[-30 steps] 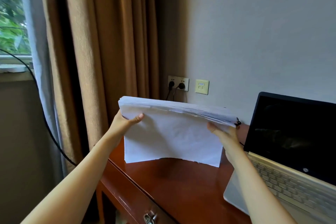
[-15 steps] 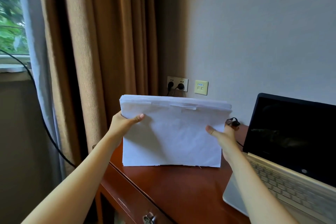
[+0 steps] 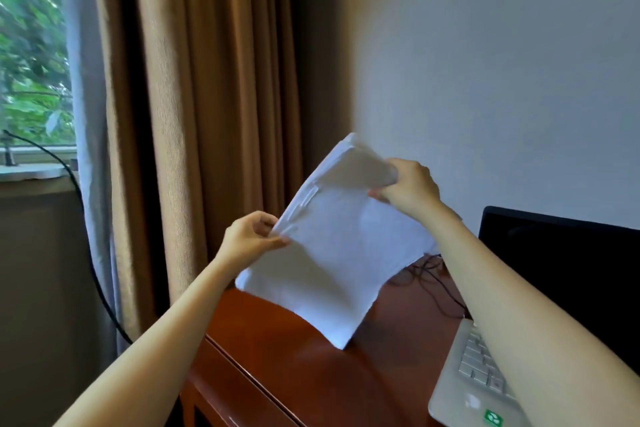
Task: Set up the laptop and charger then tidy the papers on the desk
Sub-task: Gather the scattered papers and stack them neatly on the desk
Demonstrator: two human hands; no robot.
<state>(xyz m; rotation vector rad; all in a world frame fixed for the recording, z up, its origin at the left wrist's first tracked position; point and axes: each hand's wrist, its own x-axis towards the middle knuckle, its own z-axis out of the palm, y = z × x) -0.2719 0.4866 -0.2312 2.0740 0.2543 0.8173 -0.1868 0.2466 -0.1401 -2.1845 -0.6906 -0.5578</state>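
Both hands grip the thick stack of white paper sheets (image 3: 332,253), but the stack no longer stands as it did half a second ago. Then it stood upright with its long edge on the reddish-brown wooden bench (image 3: 311,378), one hand on each side. Now it is turned and tilted. One corner points down at 6 o'clock, very close to the bench top; whether it touches, I cannot tell. The left hand (image 3: 252,239) pinches the edge at 9 o'clock of the stack with curled fingers. The right hand (image 3: 410,189) has gone up to 1 o'clock, where it closes around the top corner and bends it a little.

I judge that the person is rotating the stack to knock another edge on the bench and make the sheets even. The open silver laptop with a dark screen (image 3: 554,270) stands at 3 o'clock of the papers, and thin black cables (image 3: 429,274) lie on the bench just behind the stack. So the setting-up part seems done, and tidying is the step in hand.
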